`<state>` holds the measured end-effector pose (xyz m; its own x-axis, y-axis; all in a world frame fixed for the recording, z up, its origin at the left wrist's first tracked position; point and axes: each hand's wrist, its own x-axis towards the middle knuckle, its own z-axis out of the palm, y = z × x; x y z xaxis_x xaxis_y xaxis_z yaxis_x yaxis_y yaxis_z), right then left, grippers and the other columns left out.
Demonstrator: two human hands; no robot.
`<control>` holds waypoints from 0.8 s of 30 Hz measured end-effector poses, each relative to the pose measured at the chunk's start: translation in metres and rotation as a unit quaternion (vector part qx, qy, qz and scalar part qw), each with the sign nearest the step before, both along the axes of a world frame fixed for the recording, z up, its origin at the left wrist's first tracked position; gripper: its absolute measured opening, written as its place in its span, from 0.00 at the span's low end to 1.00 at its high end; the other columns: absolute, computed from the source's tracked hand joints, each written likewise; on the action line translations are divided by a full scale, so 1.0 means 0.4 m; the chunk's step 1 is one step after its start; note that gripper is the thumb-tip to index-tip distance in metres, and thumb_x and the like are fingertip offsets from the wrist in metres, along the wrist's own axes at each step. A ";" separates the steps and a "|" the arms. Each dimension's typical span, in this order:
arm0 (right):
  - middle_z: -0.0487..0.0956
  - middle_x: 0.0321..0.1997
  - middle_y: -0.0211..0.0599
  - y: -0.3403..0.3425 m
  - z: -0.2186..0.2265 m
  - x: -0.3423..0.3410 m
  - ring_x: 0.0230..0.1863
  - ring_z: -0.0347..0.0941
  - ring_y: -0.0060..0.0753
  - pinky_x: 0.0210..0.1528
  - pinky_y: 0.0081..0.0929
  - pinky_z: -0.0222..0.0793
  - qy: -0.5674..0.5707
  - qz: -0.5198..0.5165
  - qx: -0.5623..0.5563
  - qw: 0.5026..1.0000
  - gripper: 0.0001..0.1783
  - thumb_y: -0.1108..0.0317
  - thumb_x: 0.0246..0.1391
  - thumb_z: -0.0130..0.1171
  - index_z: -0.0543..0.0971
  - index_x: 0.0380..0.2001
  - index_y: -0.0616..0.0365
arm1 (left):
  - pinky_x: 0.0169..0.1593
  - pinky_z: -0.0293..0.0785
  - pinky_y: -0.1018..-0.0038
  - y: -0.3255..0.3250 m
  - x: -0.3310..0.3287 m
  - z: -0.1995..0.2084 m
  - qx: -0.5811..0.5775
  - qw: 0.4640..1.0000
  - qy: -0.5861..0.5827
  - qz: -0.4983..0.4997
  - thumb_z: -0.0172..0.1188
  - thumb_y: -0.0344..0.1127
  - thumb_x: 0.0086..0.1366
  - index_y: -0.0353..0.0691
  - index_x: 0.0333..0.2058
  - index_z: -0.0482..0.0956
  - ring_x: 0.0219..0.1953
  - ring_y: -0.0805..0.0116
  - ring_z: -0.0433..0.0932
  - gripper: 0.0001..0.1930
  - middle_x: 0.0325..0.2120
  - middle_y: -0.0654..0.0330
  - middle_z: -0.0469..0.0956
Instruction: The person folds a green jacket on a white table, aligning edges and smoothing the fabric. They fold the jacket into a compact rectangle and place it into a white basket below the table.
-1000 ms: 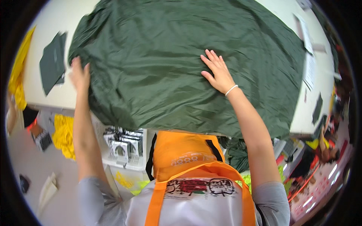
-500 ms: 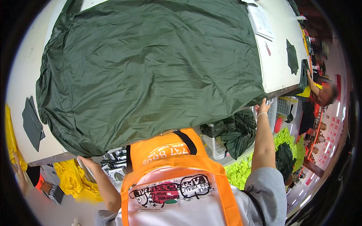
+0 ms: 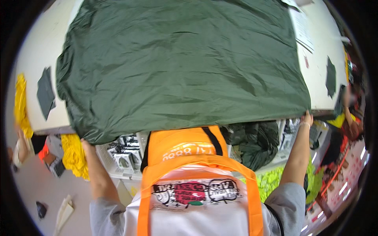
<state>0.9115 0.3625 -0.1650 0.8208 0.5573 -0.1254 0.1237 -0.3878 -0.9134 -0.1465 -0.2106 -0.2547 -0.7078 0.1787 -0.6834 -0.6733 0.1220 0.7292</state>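
Observation:
A wide sheet of dark green, shiny thin cloth [image 3: 181,67] lies over the white table [image 3: 319,43], wrinkled at its left side and fairly flat in the middle. Its near edge runs along the table's front edge. At the near left corner my left hand [image 3: 87,146] grips the cloth, most of its fingers hidden behind the fold. My right hand [image 3: 307,117] pinches the near right corner beside the table edge. Between the two corners the near edge is drawn fairly straight, just above my orange apron [image 3: 185,143].
Dark green cut pieces [image 3: 46,93] lie on the table's left, another piece [image 3: 330,76] on its right, near papers [image 3: 302,29]. Below are bins with small packages [image 3: 126,155], dark cloth [image 3: 256,143], yellow cloth [image 3: 75,155] and lime cloth [image 3: 269,183]. Other people work at both sides.
My left hand has moved up and my right hand outward to the right. The near edge of the cloth is straighter and its surface smoother. The view has turned and shifted slightly.

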 end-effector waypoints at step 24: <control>0.78 0.38 0.36 -0.294 -0.020 -0.317 0.29 0.74 0.25 0.28 0.23 0.71 -0.047 0.195 -0.355 0.913 0.31 0.67 0.48 0.66 0.66 0.54 0.60 | 0.50 0.67 0.64 0.015 0.255 0.127 -0.496 0.819 0.128 -0.259 0.49 0.61 0.62 0.17 0.38 0.75 0.46 0.49 0.76 0.39 0.38 0.34 0.76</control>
<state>0.7846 0.2448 -0.1729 0.6034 0.6144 -0.5084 0.4435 -0.7883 -0.4265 -0.0445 -0.2046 -0.2038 -0.8555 -0.0531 -0.5150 -0.1848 0.9605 0.2080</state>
